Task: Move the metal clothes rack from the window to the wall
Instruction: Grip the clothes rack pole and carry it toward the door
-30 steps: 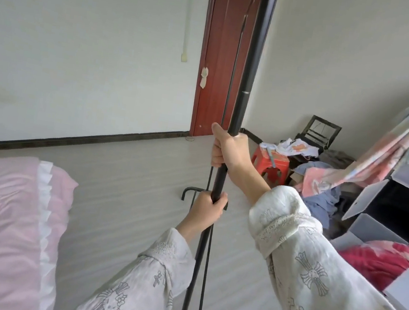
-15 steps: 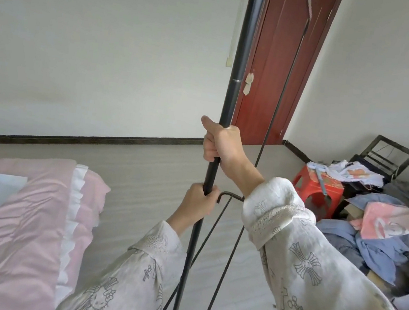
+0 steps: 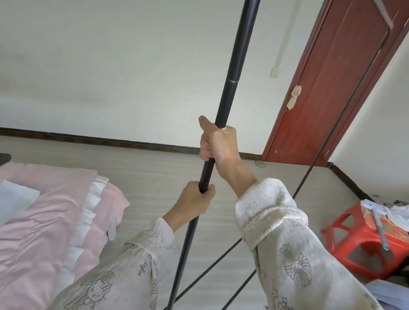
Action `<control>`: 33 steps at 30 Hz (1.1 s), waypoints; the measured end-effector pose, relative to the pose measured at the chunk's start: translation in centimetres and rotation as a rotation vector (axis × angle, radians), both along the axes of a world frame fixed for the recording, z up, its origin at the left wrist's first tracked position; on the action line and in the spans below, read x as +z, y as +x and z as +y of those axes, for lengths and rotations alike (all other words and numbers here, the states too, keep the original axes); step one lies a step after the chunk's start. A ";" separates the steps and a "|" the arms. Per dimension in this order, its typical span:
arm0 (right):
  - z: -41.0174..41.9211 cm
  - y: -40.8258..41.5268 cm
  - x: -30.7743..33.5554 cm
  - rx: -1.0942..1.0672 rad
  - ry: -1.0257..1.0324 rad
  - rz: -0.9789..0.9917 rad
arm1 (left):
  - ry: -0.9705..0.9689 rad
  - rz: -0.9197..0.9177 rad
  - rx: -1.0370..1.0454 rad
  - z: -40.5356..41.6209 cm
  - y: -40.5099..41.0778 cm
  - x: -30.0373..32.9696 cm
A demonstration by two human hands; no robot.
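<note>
My right hand [image 3: 217,145] is wrapped high around the black metal rack pole [image 3: 232,79], thumb up. My left hand [image 3: 194,201] clenches it just below. Both forearms reach forward in pale printed sleeves.

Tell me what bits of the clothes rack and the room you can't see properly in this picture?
Head view only:
- Top of the clothes rack pole: cut off by the upper edge.
- Rack feet: cut off by the lower edge.
- Pole under the right hand and left hand: covered by fingers.
- Things on the red stool: partly cut off by the right edge.
</note>
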State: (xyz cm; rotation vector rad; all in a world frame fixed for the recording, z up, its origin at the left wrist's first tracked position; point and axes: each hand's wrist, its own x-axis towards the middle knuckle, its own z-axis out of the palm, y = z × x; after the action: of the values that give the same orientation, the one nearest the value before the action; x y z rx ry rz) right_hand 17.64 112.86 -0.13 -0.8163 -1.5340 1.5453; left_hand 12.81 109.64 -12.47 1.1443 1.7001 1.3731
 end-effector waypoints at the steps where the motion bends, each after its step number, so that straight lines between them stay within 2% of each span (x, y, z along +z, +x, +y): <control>1: 0.8 -0.5 -0.1 -0.002 0.007 -0.003 | -0.006 0.002 0.010 0.8 -0.5 0.0; 20: 24.8 -18.8 -0.4 0.044 -0.010 0.024 | -0.023 0.006 0.022 24.4 -18.7 0.2; 33: 40.9 -28.9 -0.8 0.267 -0.016 0.019 | -0.045 -0.009 0.148 39.7 -28.8 0.3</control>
State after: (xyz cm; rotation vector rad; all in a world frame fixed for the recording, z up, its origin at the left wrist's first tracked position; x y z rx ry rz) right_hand -11.23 153.74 -0.94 -0.6219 -1.6714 1.7525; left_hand -15.97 149.29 -12.21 1.0037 1.8306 1.4186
